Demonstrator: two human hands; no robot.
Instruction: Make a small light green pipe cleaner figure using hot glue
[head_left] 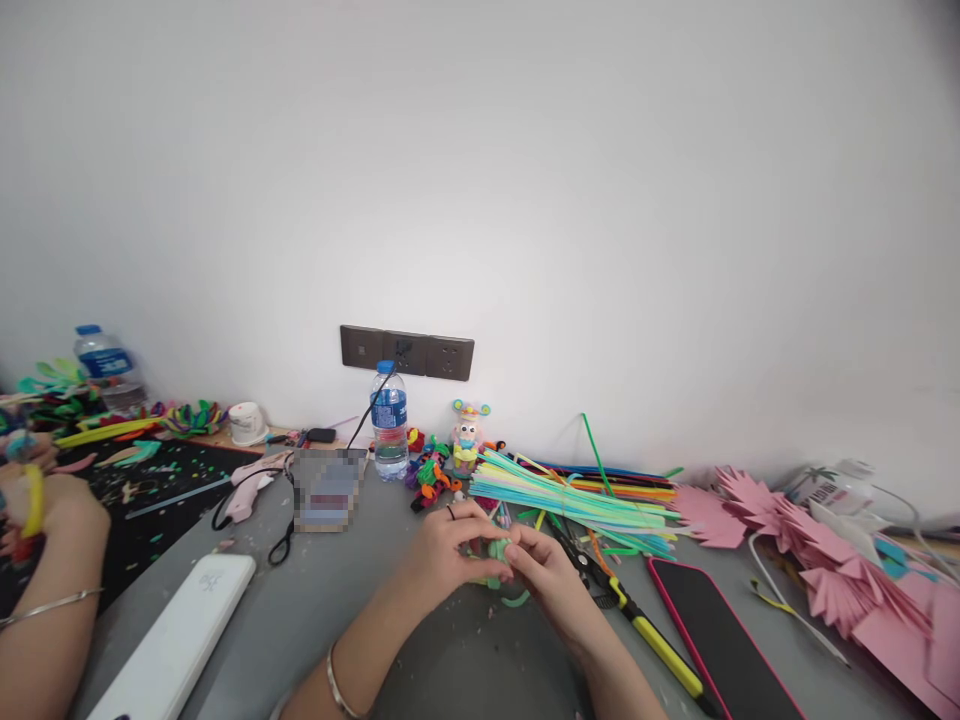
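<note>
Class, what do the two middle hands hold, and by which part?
The left hand and right hand hold a small pale green piece at their fingertips; it's partly hidden, so the gripped part is unclear.

The gray table (259,640) has a power bank (180,640) near left, a phone (716,635) near right, a bottle (390,435) far back.

There were two blue-capped bottles (389,430) (109,362), two silver bangles (337,690) (52,605), one dark ring (451,512), one little toy (466,435), one white cup (247,425), one pale pink tool (251,485), one white slab (180,640), one black phone (724,640) with a pink edge and one pair of pliers (660,645). The wall (525,200) had three panels (362,346) (406,352) (450,358). The person's hands (442,552) (551,572) made two.
</note>
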